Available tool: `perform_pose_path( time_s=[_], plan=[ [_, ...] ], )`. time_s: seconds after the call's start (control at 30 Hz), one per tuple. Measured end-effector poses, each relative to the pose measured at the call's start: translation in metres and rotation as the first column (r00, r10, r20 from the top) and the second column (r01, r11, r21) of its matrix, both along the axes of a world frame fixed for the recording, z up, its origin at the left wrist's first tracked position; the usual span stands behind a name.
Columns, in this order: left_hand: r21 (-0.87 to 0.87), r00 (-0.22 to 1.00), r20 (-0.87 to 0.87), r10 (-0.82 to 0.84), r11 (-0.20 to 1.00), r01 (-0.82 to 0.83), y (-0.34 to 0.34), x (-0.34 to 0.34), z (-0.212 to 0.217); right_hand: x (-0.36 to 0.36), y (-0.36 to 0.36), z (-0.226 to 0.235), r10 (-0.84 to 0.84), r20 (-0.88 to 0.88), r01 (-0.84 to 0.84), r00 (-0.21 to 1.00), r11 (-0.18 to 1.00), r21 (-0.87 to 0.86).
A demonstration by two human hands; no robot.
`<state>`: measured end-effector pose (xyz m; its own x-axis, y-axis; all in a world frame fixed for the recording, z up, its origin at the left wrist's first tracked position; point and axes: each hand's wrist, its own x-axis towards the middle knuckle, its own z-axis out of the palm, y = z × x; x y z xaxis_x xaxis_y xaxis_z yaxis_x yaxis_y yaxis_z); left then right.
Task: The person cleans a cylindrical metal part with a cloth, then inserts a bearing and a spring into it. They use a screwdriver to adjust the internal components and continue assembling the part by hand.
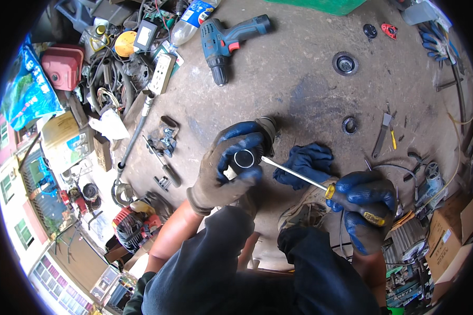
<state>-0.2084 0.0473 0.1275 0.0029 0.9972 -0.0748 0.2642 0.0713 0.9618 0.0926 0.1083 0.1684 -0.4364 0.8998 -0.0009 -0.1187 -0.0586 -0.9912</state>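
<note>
My left hand (227, 161), in a grey and blue work glove, is closed around a dark machine part (244, 159) with a bright metal ring on its round end. A grey-brown cylindrical end (268, 126) shows beyond the fingers; I cannot tell if it belongs to the same piece. My right hand (365, 207), gloved alike, grips a screwdriver (297, 172) by its yellow and black handle. The long shaft points left, its tip close beside the held part; whether they touch is unclear. Between the hands, a crumpled dark blue cloth or glove (305, 164) lies on the floor.
A cordless drill (223, 44) lies ahead. Bevel gears (346, 63) (349, 125) and a scraper (382, 135) rest on the right. Cables, a power strip (163, 73) and a red tank (63, 66) clutter the left. Cardboard boxes (441, 244) stand at the lower right.
</note>
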Motion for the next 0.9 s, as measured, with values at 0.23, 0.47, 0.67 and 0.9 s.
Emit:
perform_pose_path(
  time_s=[0.23, 0.47, 0.67, 0.9],
  plan=[
    [-0.145, 0.975, 0.209, 0.079, 0.988, -0.049, -0.014, 0.009, -0.008, -0.001, -0.009, 0.003, -0.019, -0.014, 0.018, 1.0, 0.999, -0.04],
    [0.089, 0.999, -0.017, -0.032, 0.995, 0.034, -0.012, -0.004, -0.01, 0.009, -0.009, 0.002, 0.032, 0.072, -0.04, 0.997, 0.993, 0.109],
    [0.026, 0.995, 0.097, 0.033, 0.999, -0.036, -0.022, -0.002, -0.024, 0.003, -0.018, -0.014, -0.023, -0.041, 0.037, 0.999, 0.918, 0.395],
    [-0.142, 0.981, 0.107, 0.161, 0.979, -0.145, -0.027, 0.005, -0.011, 0.001, -0.014, -0.017, 0.02, -0.262, 0.004, 0.965, 0.996, 0.094]
  ],
)
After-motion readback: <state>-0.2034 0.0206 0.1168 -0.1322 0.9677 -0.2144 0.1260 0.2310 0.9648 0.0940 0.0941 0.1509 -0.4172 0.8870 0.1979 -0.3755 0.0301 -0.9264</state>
